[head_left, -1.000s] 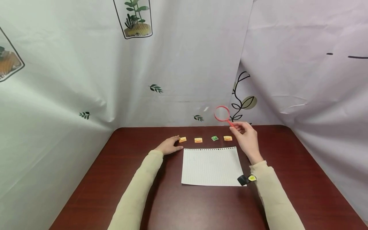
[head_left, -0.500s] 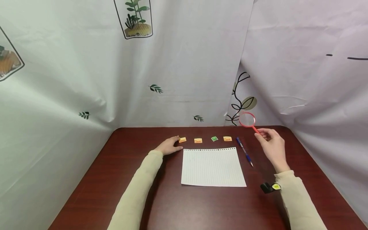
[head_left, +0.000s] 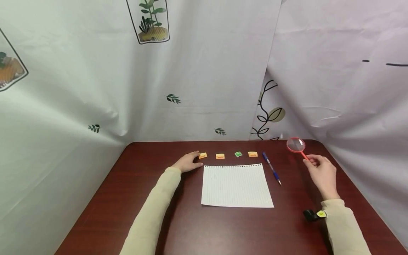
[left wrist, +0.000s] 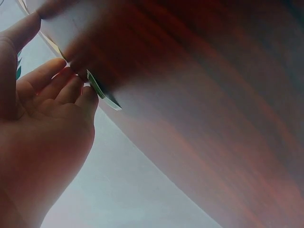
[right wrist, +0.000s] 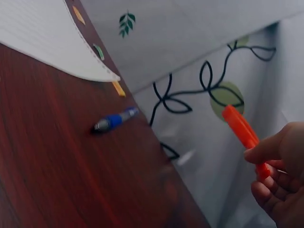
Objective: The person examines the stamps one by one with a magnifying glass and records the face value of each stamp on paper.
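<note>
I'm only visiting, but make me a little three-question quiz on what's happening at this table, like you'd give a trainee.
1. Fill in: in the head view, the small stamp-like piece nearest the blue pen is ____ in colour.
2. What does the right hand hold?
a) the blue pen
b) a red magnifying glass
c) nothing
3. True or false: the blue pen lies on top of the lined paper.

Key: 1. orange; 2. b; 3. false, it lies on the table, right of the lined paper.
</note>
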The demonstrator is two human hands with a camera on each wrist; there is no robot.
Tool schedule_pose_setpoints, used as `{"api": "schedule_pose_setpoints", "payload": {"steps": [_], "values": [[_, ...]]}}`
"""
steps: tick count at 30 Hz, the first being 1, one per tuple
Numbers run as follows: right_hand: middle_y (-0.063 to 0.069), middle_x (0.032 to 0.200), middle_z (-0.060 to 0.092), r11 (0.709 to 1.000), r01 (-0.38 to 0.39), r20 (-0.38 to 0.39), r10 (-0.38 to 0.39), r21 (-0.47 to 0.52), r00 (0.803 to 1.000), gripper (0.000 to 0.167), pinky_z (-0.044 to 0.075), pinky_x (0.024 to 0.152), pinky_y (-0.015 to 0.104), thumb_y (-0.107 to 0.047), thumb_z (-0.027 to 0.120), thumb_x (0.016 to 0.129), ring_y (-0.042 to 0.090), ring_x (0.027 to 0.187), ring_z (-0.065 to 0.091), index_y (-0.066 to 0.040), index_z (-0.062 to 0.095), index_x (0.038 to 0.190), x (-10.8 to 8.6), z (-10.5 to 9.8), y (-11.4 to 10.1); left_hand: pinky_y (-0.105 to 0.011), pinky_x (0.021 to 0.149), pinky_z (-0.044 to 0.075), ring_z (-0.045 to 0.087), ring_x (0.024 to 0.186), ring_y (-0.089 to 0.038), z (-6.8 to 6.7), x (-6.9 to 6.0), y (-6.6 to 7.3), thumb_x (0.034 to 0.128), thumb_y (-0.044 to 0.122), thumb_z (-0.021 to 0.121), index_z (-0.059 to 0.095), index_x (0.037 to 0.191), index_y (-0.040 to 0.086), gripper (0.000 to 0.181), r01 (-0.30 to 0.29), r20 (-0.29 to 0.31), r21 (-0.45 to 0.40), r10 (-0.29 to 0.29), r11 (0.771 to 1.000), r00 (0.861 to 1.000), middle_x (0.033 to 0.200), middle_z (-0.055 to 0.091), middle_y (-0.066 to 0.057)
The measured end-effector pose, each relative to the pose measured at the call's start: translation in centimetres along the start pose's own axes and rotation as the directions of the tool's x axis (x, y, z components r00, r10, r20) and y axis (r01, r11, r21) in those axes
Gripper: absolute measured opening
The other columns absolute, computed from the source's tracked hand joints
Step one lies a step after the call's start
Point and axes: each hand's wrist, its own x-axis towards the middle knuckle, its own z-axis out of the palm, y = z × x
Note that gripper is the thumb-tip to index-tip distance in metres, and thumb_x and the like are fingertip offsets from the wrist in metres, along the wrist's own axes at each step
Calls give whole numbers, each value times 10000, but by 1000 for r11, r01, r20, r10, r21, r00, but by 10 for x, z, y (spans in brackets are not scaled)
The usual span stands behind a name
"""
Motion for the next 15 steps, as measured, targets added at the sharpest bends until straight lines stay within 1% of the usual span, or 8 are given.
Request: {"api": "schedule_pose_setpoints", "payload": {"steps": [2,7,11,15], "values": [[180,904,654,1000,-7,22,7,-18,1000,228,357,647,252,-118,721,930,-113,682,385,70,712,1059,0,-2,7,-458,1164,325,369,1449,-325,0,0,0,984,343,662,473,1474,-22,639,4,-1,-4,-4,1000,1000,1578,380,-180],[171,872,667,999,-5,71,8,-54,997,217,354,633,262,-117,721,926,-87,661,396,69,714,1037,-1,-2,18,-457,1167,321,362,1455,-316,0,2,-1,981,349,664,466,1485,-9,649,14,0,-10,-14,1000,1000,1584,374,-169],[155,844,674,997,2,113,6,-74,994,214,351,630,276,-120,717,923,-57,655,418,68,713,1025,-2,-1,24,-451,1171,315,358,1459,-309,0,1,0,981,350,665,463,1488,-8,653,17,0,-10,-17,1000,1000,1586,372,-165],[137,831,682,996,-13,163,27,-84,986,223,360,606,262,-127,717,920,-6,647,458,70,711,1024,-5,1,28,-454,1169,317,359,1458,-313,1,-1,0,983,342,663,464,1485,-12,646,16,4,-8,-16,1000,1000,1584,374,-168]]}}
